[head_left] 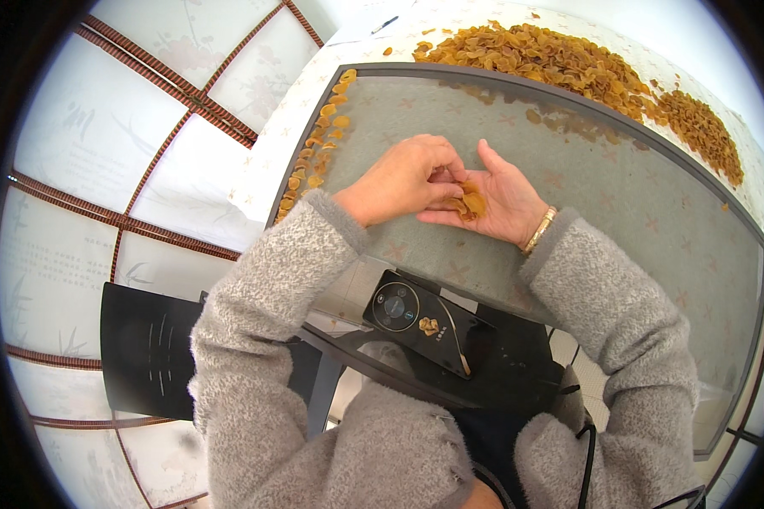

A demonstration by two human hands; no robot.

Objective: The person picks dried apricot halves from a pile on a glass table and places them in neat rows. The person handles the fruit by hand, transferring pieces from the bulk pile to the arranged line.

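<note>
My right hand (502, 197) lies palm up on the grey glass table (654, 254), cupping a few amber, translucent dried pieces (472, 204). My left hand (403, 180) reaches across, its fingertips pinching at the pieces in that palm. A gold bracelet (538, 231) circles my right wrist. Both arms wear fuzzy grey sleeves.
A large heap of the same amber pieces (569, 64) stretches along the table's far edge to the right. A row of single pieces (317, 140) lines the left edge. A black remote-like device (420, 318) with one piece on it lies at the near edge. A dark chair (148, 352) stands at left.
</note>
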